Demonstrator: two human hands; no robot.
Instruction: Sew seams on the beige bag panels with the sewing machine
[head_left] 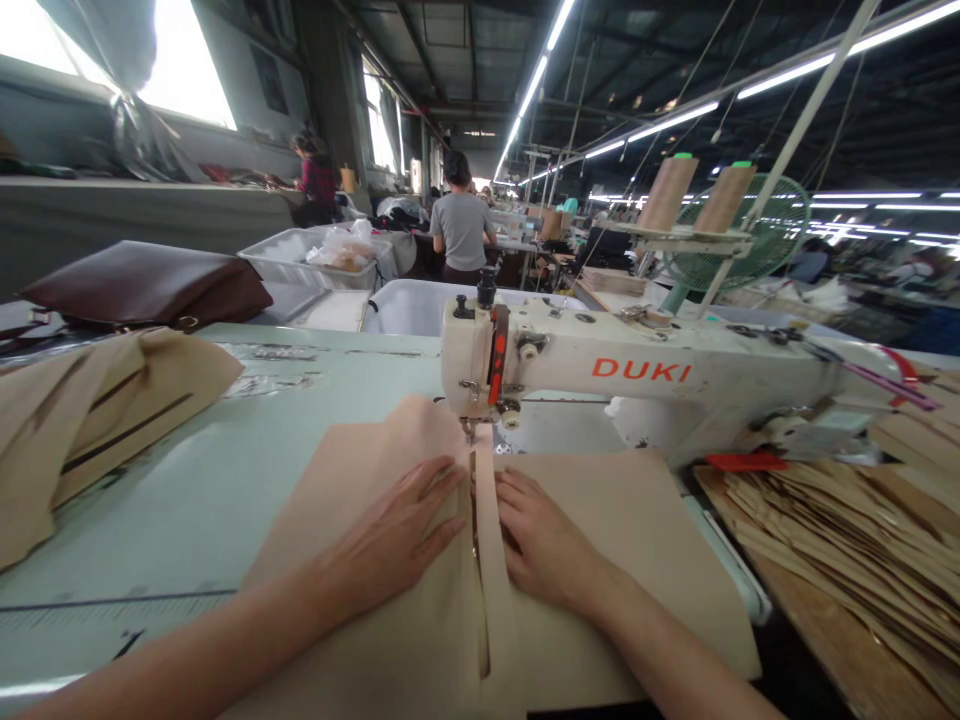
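Observation:
A beige fabric panel (600, 520) lies under the needle area of a white sewing machine (555, 350) marked DUKI. Down its middle runs a long slit with a dark zipper-like line (474, 520), and a narrow beige strip (489, 540) lies along its right side. My left hand (405, 520) rests flat on the panel left of the slit, fingers spread, thumb toward the slit. On the other side, my right hand (544, 535) lies on the panel with bent fingers, tips touching or tucked at the strip's edge; it is not wrapped around anything visible.
Folded beige fabric (105, 420) and a brown leather bag (150, 285) lie at left. A stack of beige pieces (847, 560) sits on a board at right. Thread cones (670, 195) stand behind the machine. White bins (307, 255) and a seated person (461, 220) are farther back.

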